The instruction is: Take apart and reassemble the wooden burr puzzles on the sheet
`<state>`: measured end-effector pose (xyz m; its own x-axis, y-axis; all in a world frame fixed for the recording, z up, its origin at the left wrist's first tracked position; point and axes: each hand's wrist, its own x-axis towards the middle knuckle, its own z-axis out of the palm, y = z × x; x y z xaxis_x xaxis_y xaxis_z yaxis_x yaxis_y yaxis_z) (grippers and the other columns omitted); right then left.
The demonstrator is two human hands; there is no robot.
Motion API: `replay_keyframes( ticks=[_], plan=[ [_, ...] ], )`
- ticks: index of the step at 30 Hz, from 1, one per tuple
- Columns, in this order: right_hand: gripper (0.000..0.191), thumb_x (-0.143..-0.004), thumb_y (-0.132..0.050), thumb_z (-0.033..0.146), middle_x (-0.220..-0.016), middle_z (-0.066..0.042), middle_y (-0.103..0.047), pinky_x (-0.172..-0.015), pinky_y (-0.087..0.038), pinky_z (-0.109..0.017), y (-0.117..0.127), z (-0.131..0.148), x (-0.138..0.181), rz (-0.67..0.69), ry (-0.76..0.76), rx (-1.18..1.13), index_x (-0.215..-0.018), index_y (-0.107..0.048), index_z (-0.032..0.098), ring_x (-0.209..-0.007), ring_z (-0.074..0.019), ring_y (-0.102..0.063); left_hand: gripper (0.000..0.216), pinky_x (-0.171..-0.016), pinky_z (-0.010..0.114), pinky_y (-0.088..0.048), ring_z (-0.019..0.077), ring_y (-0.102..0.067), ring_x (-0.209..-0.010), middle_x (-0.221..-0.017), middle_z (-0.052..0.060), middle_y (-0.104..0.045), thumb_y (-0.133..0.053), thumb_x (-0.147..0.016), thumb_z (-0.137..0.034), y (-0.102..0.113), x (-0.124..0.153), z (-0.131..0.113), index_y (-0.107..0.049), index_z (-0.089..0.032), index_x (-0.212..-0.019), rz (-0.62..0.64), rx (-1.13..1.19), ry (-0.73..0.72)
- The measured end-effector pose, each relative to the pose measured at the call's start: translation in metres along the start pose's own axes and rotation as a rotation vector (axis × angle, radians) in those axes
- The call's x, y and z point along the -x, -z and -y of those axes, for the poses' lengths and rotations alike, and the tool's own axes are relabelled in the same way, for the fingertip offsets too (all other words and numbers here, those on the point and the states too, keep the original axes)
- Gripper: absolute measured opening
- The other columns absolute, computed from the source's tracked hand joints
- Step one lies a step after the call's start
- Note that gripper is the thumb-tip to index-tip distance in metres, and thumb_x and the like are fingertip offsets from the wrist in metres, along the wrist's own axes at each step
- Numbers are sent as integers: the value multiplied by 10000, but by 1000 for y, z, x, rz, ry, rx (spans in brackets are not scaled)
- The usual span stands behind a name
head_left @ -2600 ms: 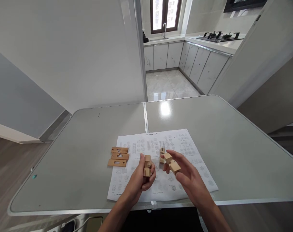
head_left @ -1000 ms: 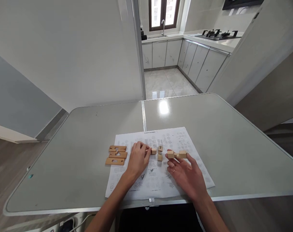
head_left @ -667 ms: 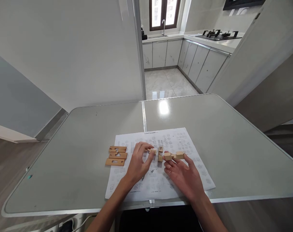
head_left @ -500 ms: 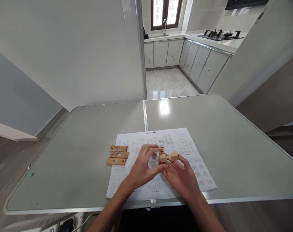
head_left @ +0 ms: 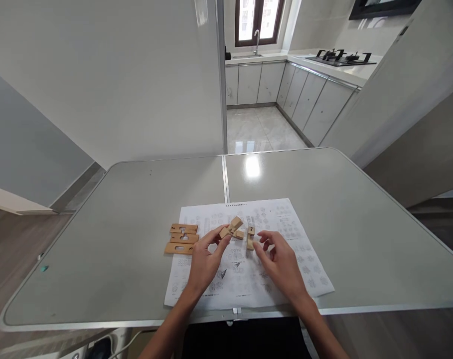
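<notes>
A pale notched wooden puzzle piece (head_left: pixel 235 224) is pinched between the thumb and fingers of my left hand (head_left: pixel 207 257), tilted above the printed sheet (head_left: pixel 244 294). Part of another wooden piece (head_left: pixel 238 234) shows just behind it, lying on the paper. To the right stands a notched piece marked with a numeral (head_left: pixel 250 239). My right hand (head_left: pixel 283 264) is beside that piece, its fingers curled but apart and holding nothing. The thumb tip is close to the block; whether they touch I cannot tell.
Several flat brown slotted wooden plates (head_left: pixel 181 239) with numerals lie in a stack of rows at the sheet's left edge. The grey folding table (head_left: pixel 110 239) has a metal seam down its middle. A small green bit (head_left: pixel 44 268) lies near the left edge.
The wooden piece has passed from my right palm to my left hand, which moved left with it. My right hand has turned over and come beside the upright block.
</notes>
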<state>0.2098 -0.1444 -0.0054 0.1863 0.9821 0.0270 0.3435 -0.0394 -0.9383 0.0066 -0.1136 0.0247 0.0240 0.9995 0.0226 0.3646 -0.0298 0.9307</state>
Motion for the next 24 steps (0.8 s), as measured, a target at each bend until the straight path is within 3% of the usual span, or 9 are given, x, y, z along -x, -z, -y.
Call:
replay_keyframes(
  ticks=[4, 9, 12, 17, 24],
  plan=[
    [250, -942, -734, 467, -1044, -70, -681, -714, -499, -387, -15, -8, -2, 55, 118, 155, -1124, -725, 296, -835, -262, -649, 394, -893, 356, -588, 214, -746, -874, -1060, 49, -820, -686, -972, -481, 2, 3, 9, -783, -254, -1278, -30, -14, 15],
    [173, -945, -733, 446, -1044, -71, -706, -698, -494, -395, -19, -12, -3, 38, 130, 140, -1057, -762, 316, -805, -268, -652, 388, -789, 315, -592, 185, -694, -755, -915, 26, -804, -774, -900, -486, 4, 10, 18, -819, -274, -1222, -105, -72, -27],
    [175, -936, -760, 449, -1034, -74, -727, -717, -498, -411, -10, -2, -1, 57, 102, 0, -1051, -778, 318, -802, -273, -650, 377, -745, 302, -594, 178, -679, -725, -882, 23, -808, -798, -881, -484, 5, 12, 17, -829, -288, -1201, -158, -82, -50],
    [239, -919, -793, 436, -1098, -82, -761, -766, -547, -400, 0, 26, 10, 117, 21, -315, -1114, -777, 299, -959, -295, -685, 364, -707, 296, -598, 180, -691, -699, -815, 20, -808, -832, -849, -468, 1, 14, 13, -842, -282, -1163, -210, -72, -56],
    [331, -952, -754, 491, -1093, -73, -756, -805, -585, -400, -8, 45, 10, 293, -86, -577, -1212, -721, 290, -863, -230, -686, 347, -647, 282, -575, 166, -668, -649, -785, 18, -802, -836, -850, -473, -6, 17, 8, -853, -256, -1120, -210, -87, -107]
  ],
)
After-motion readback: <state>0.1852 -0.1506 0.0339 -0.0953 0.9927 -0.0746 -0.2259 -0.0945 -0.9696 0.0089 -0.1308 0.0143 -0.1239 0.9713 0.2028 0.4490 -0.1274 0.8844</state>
